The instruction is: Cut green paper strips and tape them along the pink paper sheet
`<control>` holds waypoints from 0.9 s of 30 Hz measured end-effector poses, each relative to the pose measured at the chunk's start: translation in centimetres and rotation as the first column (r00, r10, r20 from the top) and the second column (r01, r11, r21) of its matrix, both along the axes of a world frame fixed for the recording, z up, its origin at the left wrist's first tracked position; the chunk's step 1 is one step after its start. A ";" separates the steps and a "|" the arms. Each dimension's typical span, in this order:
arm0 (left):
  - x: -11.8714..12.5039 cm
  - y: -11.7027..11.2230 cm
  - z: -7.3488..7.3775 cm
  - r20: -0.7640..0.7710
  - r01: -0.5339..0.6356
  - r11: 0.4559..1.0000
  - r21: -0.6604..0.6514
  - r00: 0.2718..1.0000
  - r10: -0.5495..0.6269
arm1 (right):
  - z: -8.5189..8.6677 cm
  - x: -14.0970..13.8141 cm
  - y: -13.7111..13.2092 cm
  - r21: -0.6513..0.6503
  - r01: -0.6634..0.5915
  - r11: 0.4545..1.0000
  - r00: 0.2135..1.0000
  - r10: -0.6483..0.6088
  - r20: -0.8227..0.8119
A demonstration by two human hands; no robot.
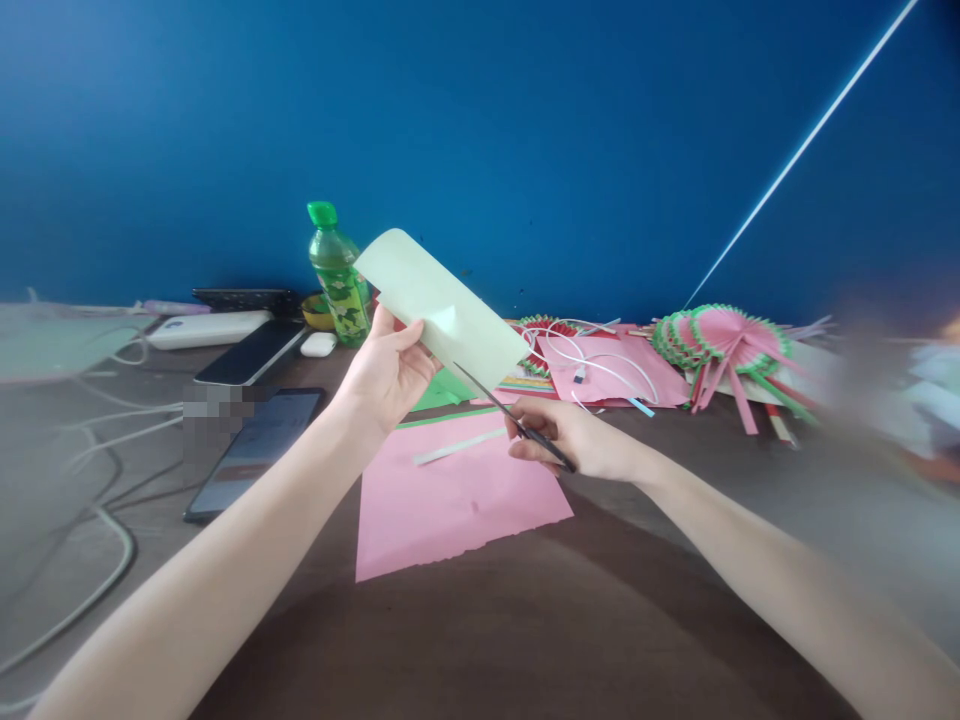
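My left hand (397,360) pinches a pale green sheet of paper (442,305) by its lower left edge, holding it tilted above the table. In my right hand (562,435) is a pair of dark scissors (536,437), the fingers wrapped around the handles. Its blades reach up and left to the sheet's lower edge; whether they are cutting into it I cannot tell. Beneath both hands a pink sheet of paper (457,505) with a ragged front edge lies on the table. A narrow pale paper strip (461,447) rests on that pink sheet.
A green bottle (337,275) stands by the blue wall. To the left are a phone (259,455), a white power bank (210,328), an earbud case (319,345) and cables (120,540). Pleated paper rosettes (731,340) and pink paper (611,370) under a white cable lie at right.
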State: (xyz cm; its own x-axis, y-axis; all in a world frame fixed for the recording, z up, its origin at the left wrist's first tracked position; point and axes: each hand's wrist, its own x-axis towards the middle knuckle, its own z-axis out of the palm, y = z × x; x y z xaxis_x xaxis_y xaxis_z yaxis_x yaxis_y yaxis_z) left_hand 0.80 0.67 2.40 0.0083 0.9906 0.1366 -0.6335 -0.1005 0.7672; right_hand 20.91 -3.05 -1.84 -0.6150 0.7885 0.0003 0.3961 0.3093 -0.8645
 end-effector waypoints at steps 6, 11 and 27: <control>0.0 0.0 0.0 0.014 0.013 1.000 0.000 1.000 -0.013 | -0.1 0.1 0.1 -0.049 0.013 0.999 0.999 -0.014 -0.029; -0.1 -0.1 0.1 -0.004 0.014 1.000 0.006 1.000 -0.014 | -0.2 0.1 0.2 -0.073 0.010 0.997 0.999 -0.013 -0.041; -0.5 0.3 -0.2 -0.065 0.016 1.000 0.020 0.998 -0.014 | -0.1 0.3 0.2 -0.083 0.015 0.996 1.000 -0.017 -0.021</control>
State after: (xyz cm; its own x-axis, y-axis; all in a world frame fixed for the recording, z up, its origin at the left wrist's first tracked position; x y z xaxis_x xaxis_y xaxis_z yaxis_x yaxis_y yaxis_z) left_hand 0.28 0.99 2.17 0.0327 0.9872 0.1559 -0.5844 -0.1077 0.8043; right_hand 21.21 -2.82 -1.92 -0.6031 0.7960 -0.0519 0.3809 0.2303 -0.8955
